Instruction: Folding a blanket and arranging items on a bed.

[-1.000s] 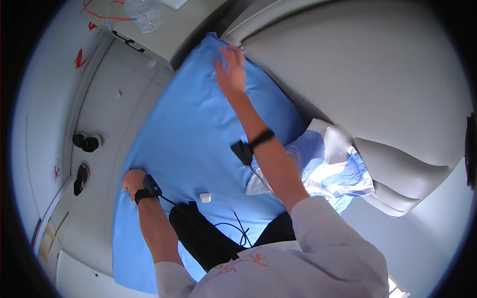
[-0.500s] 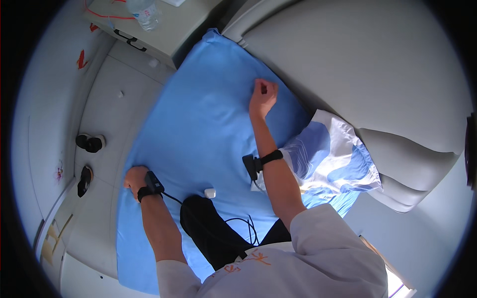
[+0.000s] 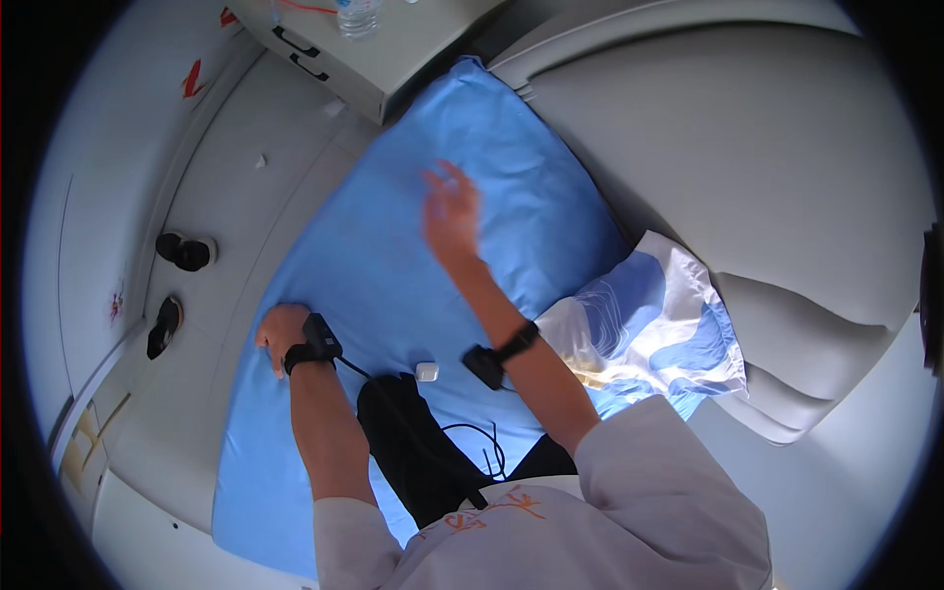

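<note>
A light blue fitted sheet [image 3: 374, 256] covers the bed I am sitting on. Over its middle, apart from the cloth, my right hand [image 3: 452, 208] is smeared by motion, with its fingers apart and nothing visible in them. Near the left edge of the bed, my left hand [image 3: 281, 332] rests on the sheet, its fingers bent downward and apart; their tips are partly hidden. Each wrist carries a black strapped device, the left one [image 3: 321, 337] trailing a cable. A small white case [image 3: 426, 372] lies on the sheet near my black-clad knee [image 3: 398, 418].
A blue and white patterned pillow [image 3: 639, 305] lies at the right against the grey padded headboard [image 3: 728, 147]. A pale drawer cabinet [image 3: 383, 59] with a clear plastic bottle [image 3: 359, 18] stands beyond the bed. Dark shoes [image 3: 187, 252] sit on the floor at the left.
My right hand has moved left over the sheet, and its fingers have opened from a closed shape. My left hand stays by the bed edge, its fingers less curled. The view has shifted slightly.
</note>
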Demonstrator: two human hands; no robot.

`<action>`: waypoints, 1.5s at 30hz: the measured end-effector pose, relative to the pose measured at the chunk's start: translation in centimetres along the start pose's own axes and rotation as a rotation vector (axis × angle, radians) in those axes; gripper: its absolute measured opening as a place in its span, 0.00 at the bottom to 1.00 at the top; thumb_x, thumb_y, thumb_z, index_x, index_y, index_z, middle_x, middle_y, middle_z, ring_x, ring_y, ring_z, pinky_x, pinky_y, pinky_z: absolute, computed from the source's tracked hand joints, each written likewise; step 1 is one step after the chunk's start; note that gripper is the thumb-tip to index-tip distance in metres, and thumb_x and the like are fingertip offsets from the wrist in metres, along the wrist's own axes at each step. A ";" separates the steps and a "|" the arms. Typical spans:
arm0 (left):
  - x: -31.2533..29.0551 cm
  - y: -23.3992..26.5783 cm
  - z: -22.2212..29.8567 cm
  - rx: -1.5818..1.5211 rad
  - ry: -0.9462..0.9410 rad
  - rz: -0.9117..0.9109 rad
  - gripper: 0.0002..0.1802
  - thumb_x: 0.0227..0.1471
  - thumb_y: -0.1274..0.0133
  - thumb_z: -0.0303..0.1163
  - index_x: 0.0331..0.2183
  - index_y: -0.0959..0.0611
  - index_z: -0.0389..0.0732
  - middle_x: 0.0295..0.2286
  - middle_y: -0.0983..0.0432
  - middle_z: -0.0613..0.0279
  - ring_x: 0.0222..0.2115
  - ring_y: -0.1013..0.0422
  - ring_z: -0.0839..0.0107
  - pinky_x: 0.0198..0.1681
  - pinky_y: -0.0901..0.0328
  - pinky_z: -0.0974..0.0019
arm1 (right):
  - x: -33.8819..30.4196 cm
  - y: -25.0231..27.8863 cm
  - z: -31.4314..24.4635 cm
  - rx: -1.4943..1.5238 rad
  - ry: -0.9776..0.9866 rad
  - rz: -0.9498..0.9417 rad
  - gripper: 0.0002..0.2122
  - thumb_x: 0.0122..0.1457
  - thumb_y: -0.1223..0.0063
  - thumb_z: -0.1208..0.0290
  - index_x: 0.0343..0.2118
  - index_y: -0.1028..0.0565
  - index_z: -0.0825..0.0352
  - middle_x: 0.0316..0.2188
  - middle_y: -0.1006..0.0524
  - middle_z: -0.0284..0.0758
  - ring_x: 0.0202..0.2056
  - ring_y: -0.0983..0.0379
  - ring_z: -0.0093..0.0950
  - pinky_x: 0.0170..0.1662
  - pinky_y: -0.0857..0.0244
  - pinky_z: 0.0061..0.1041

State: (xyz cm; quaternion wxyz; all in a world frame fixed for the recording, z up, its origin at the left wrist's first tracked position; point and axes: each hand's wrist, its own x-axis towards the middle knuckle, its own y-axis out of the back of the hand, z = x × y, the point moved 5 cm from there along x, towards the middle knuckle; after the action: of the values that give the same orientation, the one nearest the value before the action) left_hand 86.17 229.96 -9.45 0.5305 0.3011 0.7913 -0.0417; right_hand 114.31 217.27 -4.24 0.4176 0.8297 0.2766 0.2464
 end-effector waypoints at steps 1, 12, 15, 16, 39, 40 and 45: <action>0.1 0.5 0.2 0.192 -0.071 0.247 0.17 0.49 0.56 0.33 0.41 0.22 0.43 0.43 0.28 0.54 0.43 0.30 0.54 0.36 0.39 0.41 | -1.7 1.6 2.6 -0.136 -0.070 0.073 0.18 0.50 0.54 0.77 0.46 0.31 0.61 0.51 0.35 0.41 0.51 0.39 0.39 0.51 0.46 0.42; -2.1 2.7 1.5 -0.143 0.210 0.058 0.20 0.49 0.55 0.36 0.44 0.26 0.40 0.47 0.34 0.51 0.49 0.38 0.54 0.48 0.44 0.46 | -4.2 1.9 9.4 -0.394 -0.077 -0.176 0.29 0.54 0.59 0.68 0.58 0.50 0.74 0.62 0.56 0.47 0.63 0.59 0.43 0.62 0.66 0.43; -2.3 1.7 -0.5 -0.810 0.797 0.077 0.26 0.52 0.61 0.39 0.49 0.34 0.34 0.53 0.43 0.46 0.55 0.47 0.50 0.55 0.52 0.46 | -4.8 1.5 9.2 -0.385 -0.085 -0.168 0.29 0.55 0.60 0.68 0.58 0.50 0.75 0.62 0.56 0.48 0.63 0.59 0.43 0.62 0.66 0.44; -2.2 1.1 -0.4 -0.814 0.802 0.078 0.26 0.52 0.61 0.39 0.49 0.34 0.34 0.53 0.43 0.46 0.55 0.47 0.50 0.55 0.52 0.46 | -4.9 1.4 9.2 -0.370 -0.084 -0.156 0.29 0.55 0.60 0.68 0.58 0.50 0.75 0.62 0.56 0.49 0.62 0.58 0.43 0.62 0.66 0.45; -13.8 -31.2 3.7 -0.761 0.013 1.318 0.29 0.54 0.70 0.41 0.56 0.41 0.39 0.59 0.52 0.53 0.60 0.54 0.56 0.59 0.59 0.49 | -9.0 13.4 12.9 0.107 -0.105 0.208 0.11 0.48 0.51 0.81 0.37 0.25 0.66 0.37 0.26 0.40 0.39 0.29 0.35 0.40 0.34 0.28; -14.0 -30.5 4.4 -0.781 -0.005 1.309 0.30 0.54 0.70 0.41 0.57 0.42 0.40 0.59 0.52 0.53 0.60 0.54 0.56 0.59 0.59 0.49 | -9.6 14.2 14.5 0.092 -0.100 0.222 0.11 0.48 0.51 0.81 0.37 0.25 0.66 0.37 0.26 0.40 0.39 0.29 0.35 0.40 0.34 0.28; -13.4 -30.7 5.0 -0.780 -0.006 1.339 0.30 0.54 0.70 0.41 0.57 0.42 0.42 0.59 0.53 0.54 0.60 0.54 0.56 0.59 0.58 0.50 | -11.1 13.0 17.2 0.362 -0.219 -0.002 0.12 0.42 0.44 0.82 0.33 0.24 0.66 0.28 0.28 0.37 0.32 0.31 0.33 0.37 0.35 0.29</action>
State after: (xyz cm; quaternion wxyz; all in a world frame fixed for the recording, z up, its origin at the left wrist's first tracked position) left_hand 77.68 197.17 -7.80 0.5124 0.5066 0.3964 0.5689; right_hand 120.55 193.78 -4.54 0.2895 0.9128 0.2698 0.1006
